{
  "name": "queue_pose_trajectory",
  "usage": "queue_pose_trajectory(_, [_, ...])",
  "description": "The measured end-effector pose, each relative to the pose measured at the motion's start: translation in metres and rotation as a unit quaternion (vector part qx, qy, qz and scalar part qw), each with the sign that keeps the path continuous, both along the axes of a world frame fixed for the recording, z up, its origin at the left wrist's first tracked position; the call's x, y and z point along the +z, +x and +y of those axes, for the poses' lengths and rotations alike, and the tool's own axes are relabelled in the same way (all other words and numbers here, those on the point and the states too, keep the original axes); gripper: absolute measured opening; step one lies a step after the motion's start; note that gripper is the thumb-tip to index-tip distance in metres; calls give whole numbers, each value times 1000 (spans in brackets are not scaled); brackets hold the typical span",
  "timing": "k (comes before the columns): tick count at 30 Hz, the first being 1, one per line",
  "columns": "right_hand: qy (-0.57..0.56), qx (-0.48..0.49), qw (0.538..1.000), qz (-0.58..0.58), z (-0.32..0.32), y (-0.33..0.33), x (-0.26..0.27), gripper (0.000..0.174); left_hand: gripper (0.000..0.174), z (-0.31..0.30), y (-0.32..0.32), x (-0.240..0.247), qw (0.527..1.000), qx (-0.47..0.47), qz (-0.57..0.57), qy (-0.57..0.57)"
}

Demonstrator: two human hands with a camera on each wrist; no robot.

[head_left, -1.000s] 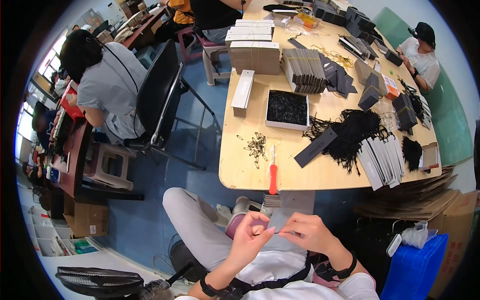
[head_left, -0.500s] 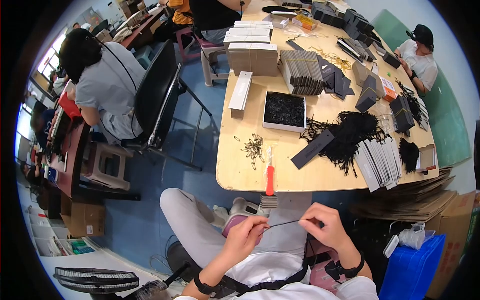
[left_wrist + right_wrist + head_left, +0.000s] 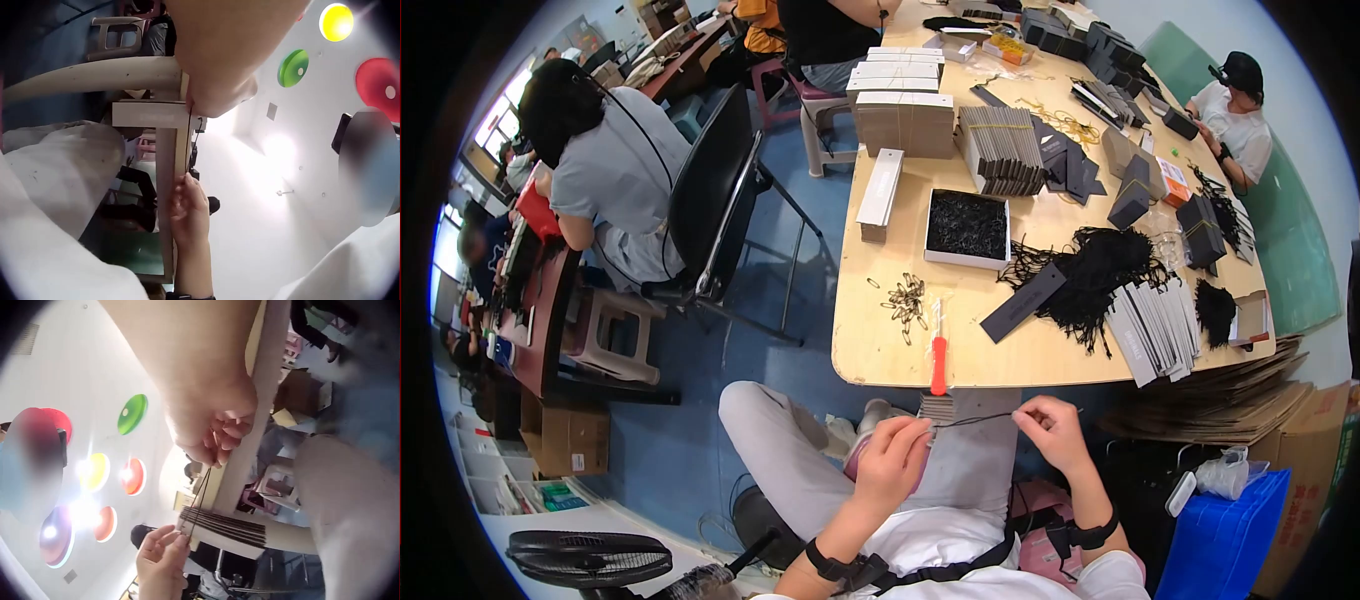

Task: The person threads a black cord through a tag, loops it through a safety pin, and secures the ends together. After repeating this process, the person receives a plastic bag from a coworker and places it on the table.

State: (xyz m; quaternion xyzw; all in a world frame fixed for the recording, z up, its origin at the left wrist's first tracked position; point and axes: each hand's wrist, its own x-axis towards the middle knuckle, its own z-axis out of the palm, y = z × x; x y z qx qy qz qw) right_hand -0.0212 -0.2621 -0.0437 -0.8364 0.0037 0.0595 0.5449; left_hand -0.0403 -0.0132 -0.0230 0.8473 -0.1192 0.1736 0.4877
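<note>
A thin black cord (image 3: pixel 975 420) stretches between my two hands in front of the table edge. My left hand (image 3: pixel 890 460) pinches one end between thumb and fingertips, and my right hand (image 3: pixel 1055 430) pinches the other. In the right wrist view the cord (image 3: pixel 201 497) shows as two strands, running from the right fingertips (image 3: pixel 215 459) to the left hand (image 3: pixel 161 562). Just beyond the hands, a stack of tags (image 3: pixel 937 407) stands at the table's front edge, below a red-handled tool (image 3: pixel 939 365).
On the table (image 3: pixel 880 350) lie loose safety pins (image 3: pixel 906 300), a white box of small black pieces (image 3: pixel 967 225), a heap of black cords (image 3: pixel 1100 270), a dark tag (image 3: pixel 1023 302) and fanned light tags (image 3: pixel 1150 335). Bundled tags (image 3: pixel 905 125) stand farther back. A fan (image 3: pixel 590 558) is at lower left.
My hands were close together at first, then drew apart, pulling the cord out between them. The right hand has moved right and both have risen slightly toward the table.
</note>
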Motion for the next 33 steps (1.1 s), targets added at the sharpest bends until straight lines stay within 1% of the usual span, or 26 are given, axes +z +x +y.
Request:
queue_pose_trajectory(1, [0, -9, 999, 52, -2, -6, -16, 10, 25, -1, 0, 0, 1000, 15, -5, 3])
queue_pose_trajectory(2, [-12, 4, 998, 55, 1, -12, -27, 10, 26, -1, 0, 0, 999, 30, -11, 7])
queue_pose_trajectory(3, [1, 17, 997, 73, 6, -18, -30, 9, 26, 1, 2, -1, 999, 31, -11, 6])
queue_pose_trajectory(5, [19, 60, 993, 97, 15, -30, -44, 10, 27, 7, 4, -4, 997, -1, -55, 63])
queue_pose_trajectory(9, [34, 69, 988, 134, 31, -43, -49, 11, 27, 3, 7, -1, 995, 5, -66, 72])
queue_pose_trajectory(11, [64, 64, 981, 173, 35, -46, -53, 12, 21, -1, 6, 0, 1000, 25, 13, -5])
queue_pose_trajectory(12, [64, 64, 981, 173, 37, -48, -53, 12, 21, 0, 6, 1, 1000, 26, 12, -5])
queue_pose_trajectory(15, [76, 64, 981, 164, 39, -51, -52, 12, 17, 6, 4, 1, 999, 5, 38, -2])
queue_pose_trajectory(17, [85, 64, 979, 175, 38, -53, -55, 12, 16, 11, 1, -7, 996, -66, -19, 60])
queue_pose_trajectory(18, [85, 65, 979, 175, 38, -54, -57, 12, 16, 10, -2, -10, 996, -66, -20, 60])
queue_pose_trajectory(20, [98, 66, 977, 177, 39, -55, -58, 12, 14, 4, -7, -14, 997, -39, 66, -25])
queue_pose_trajectory(21, [98, 65, 977, 176, 40, -55, -57, 12, 14, 2, -7, -14, 997, -39, 65, -25])
queue_pose_trajectory(23, [105, 69, 974, 186, 42, -55, -52, 13, 13, -2, -7, -13, 988, -20, 124, -89])
queue_pose_trajectory(29, [87, 79, 976, 185, 43, -57, -57, 13, 11, -5, -7, -11, 984, -25, 140, -107])
queue_pose_trajectory(33, [79, 75, 982, 157, 42, -54, -35, 11, 12, -1, -10, -14, 976, -37, 166, -140])
